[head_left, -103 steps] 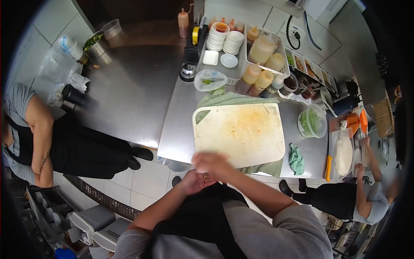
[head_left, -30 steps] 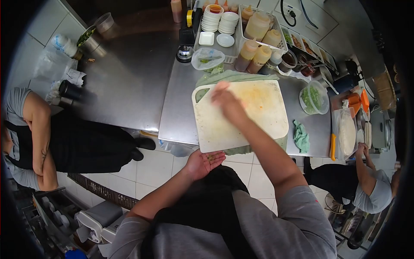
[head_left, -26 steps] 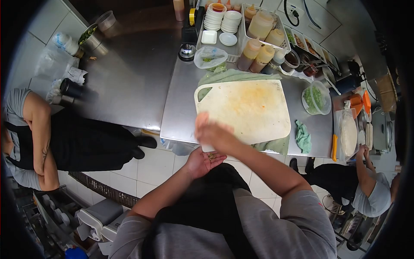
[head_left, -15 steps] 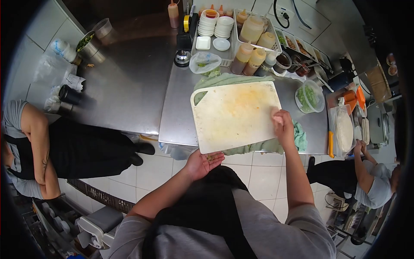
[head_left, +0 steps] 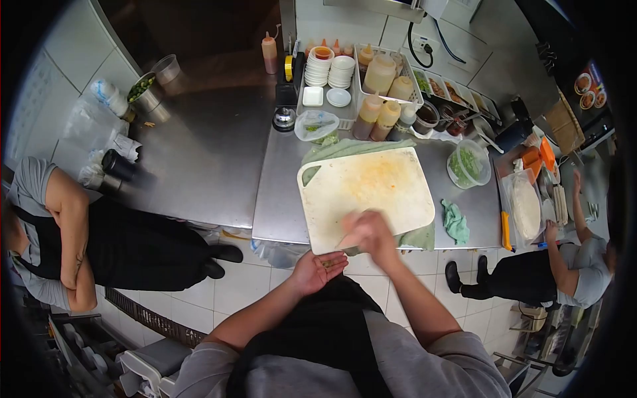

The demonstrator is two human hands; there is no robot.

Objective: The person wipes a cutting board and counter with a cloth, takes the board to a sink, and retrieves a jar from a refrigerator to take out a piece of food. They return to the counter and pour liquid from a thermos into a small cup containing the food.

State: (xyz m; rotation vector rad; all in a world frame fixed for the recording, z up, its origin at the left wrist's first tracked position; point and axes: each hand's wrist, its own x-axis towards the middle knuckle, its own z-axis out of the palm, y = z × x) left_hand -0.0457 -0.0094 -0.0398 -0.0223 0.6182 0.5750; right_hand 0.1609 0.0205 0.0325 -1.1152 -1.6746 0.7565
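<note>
A white cutting board (head_left: 338,192) with orange-yellow stains lies on a green cloth (head_left: 358,147) on the steel counter. Just below the board's near edge, my left hand (head_left: 320,272) is palm up with its fingers stretched out. A few small brownish bits seem to rest in that palm. My right hand (head_left: 370,233) is over the near part of the board, smeared by motion. Whether it holds anything cannot be made out. A crumpled green cloth (head_left: 455,221) lies to the right of the board.
Behind the board are squeeze bottles (head_left: 377,119), stacked white dishes (head_left: 320,69) and a bagged tub of greens (head_left: 316,126). An open tub of greens (head_left: 466,164) stands right, near an orange-handled tool (head_left: 505,230). One person (head_left: 66,232) stands left; another (head_left: 564,265) works right.
My right hand has swept left and nearer from the board's right edge toward my left hand. My left hand stays palm up at the board's near edge. The view has shifted slightly.
</note>
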